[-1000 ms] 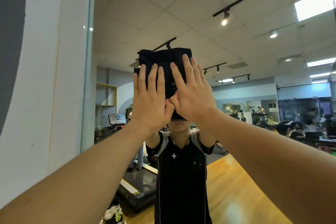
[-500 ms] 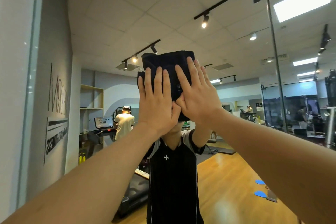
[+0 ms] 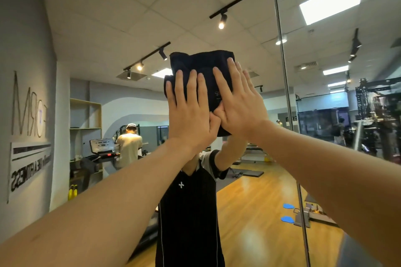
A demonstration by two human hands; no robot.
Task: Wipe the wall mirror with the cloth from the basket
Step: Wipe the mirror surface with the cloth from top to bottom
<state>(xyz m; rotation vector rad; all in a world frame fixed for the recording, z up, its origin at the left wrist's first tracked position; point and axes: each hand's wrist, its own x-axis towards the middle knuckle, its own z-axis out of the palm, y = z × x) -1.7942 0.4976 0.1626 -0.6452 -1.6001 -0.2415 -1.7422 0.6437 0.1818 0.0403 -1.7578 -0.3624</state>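
Black cloth (image 3: 200, 65), long axis upright, pressed flat on mirror (image 3: 249, 180).

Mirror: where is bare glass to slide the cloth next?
Bare glass lies left of the cloth, toward the wall edge, and right up to the seam. Both hands crowd the cloth.

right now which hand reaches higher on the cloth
The right hand: its fingertips lie near the black cloth's top edge, while the left hand presses lower down.

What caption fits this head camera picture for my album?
Both hands, left and right, press a black cloth flat against the wall mirror.
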